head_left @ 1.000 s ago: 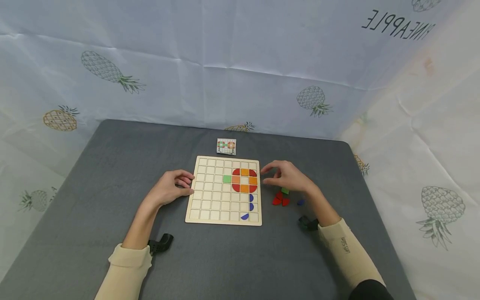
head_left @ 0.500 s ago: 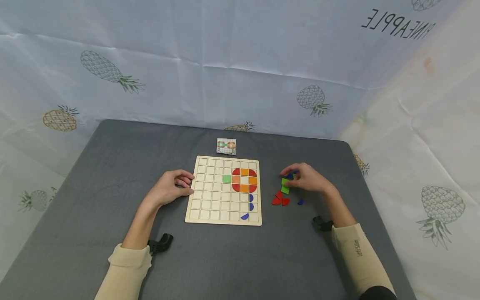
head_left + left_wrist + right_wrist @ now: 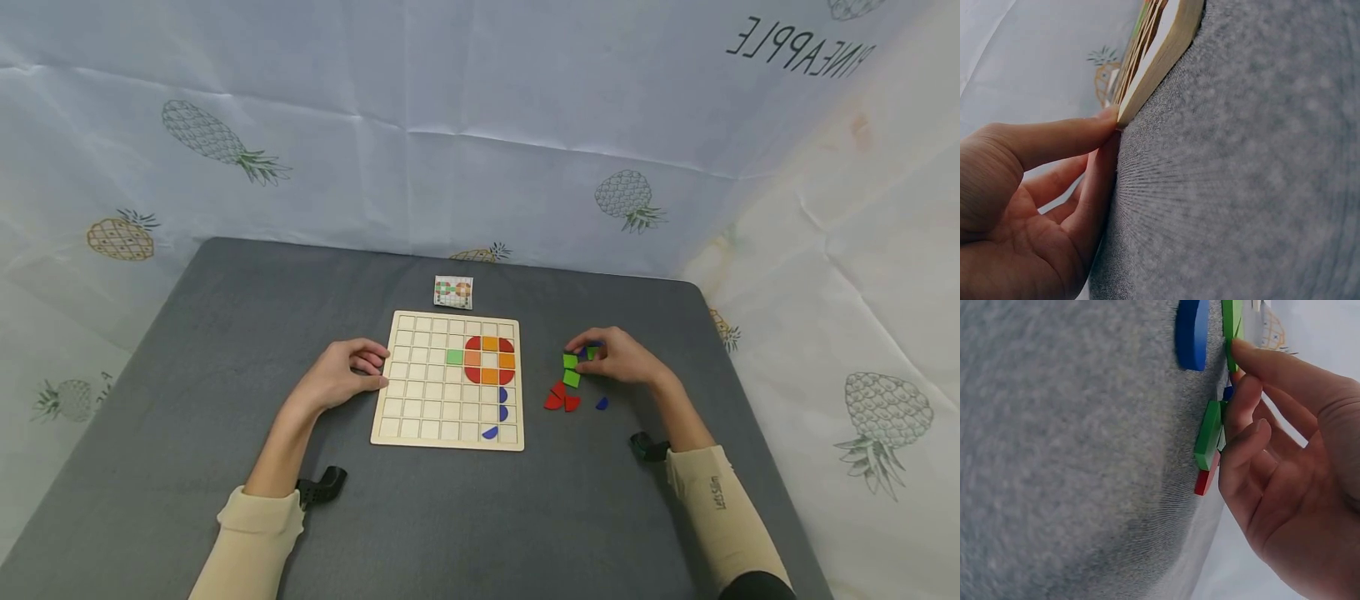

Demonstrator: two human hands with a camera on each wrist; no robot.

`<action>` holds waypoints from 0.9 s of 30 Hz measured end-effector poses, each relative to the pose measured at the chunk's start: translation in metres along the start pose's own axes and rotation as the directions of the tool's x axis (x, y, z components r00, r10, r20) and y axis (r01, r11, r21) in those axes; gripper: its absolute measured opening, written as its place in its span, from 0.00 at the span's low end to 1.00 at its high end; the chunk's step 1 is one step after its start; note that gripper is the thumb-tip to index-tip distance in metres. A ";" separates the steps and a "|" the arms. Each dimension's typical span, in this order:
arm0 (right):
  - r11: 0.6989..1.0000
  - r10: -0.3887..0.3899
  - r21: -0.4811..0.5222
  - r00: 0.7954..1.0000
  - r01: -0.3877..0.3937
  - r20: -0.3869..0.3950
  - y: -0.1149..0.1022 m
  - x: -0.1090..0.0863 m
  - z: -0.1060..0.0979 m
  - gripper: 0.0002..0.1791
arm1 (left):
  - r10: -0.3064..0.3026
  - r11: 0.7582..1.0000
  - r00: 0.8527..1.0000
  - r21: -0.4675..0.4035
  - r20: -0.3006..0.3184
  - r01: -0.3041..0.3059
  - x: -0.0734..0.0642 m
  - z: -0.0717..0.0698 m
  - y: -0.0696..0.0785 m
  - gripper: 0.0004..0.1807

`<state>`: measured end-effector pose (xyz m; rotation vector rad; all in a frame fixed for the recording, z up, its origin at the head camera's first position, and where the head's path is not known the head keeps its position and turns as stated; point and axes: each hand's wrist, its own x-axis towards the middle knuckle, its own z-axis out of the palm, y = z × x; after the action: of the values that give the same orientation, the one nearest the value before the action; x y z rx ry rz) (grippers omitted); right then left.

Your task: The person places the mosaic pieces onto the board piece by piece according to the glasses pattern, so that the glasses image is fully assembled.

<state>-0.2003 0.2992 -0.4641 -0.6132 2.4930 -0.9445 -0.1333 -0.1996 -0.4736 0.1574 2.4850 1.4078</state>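
Note:
A square wooden grid board (image 3: 420, 392) lies on the table. Red, orange and green tiles sit in its cells, and blue half-round tiles lie toward its lower right. My left hand (image 3: 341, 375) touches the board's left edge with thumb and fingertips; in the left wrist view, the thumb (image 3: 1069, 134) meets the rim. Right of the board, my right hand (image 3: 618, 358) pinches at a green square tile (image 3: 570, 361). Another green tile (image 3: 572, 380) lies just below it. More green and blue pieces are partly hidden behind the fingers. Close by are red quarter-round tiles (image 3: 555, 400).
A small printed pattern card (image 3: 453, 292) lies beyond the board. One blue tile (image 3: 602, 403) rests apart, below my right hand. Grey cloth covers the table (image 3: 450, 517), and a pineapple-print curtain (image 3: 495, 167) hangs behind it.
My right hand has moved right, from beside the board's right edge to the loose tiles, and now has its fingertips at a green one. The left hand has stayed at the board's edge.

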 end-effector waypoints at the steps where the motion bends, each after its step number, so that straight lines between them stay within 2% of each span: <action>1: 1.000 -0.004 -0.001 1.000 0.004 -0.003 0.001 0.000 0.000 0.19 | 0.000 1.000 1.000 0.002 0.000 0.000 0.000 0.000 0.000 0.25; 12: 0.999 -0.004 0.033 1.000 0.004 0.001 0.006 0.004 0.000 0.21 | 0.001 1.000 1.000 -0.002 0.003 -0.001 -0.001 0.002 0.001 0.25; 16: 1.000 0.016 0.013 1.000 -0.016 0.005 0.005 0.005 0.000 0.20 | -0.001 1.000 1.000 0.006 0.000 0.001 -0.001 0.002 -0.001 0.24; 27: 0.999 -0.008 -0.042 1.000 0.007 -0.027 -0.003 0.007 0.001 0.17 | -0.002 1.000 1.000 0.009 -0.008 0.002 -0.001 0.002 0.000 0.25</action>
<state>-0.2052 0.2930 -0.4642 -0.6271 2.5418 -0.9107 -0.1321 -0.1982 -0.4743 0.1510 2.4978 1.3988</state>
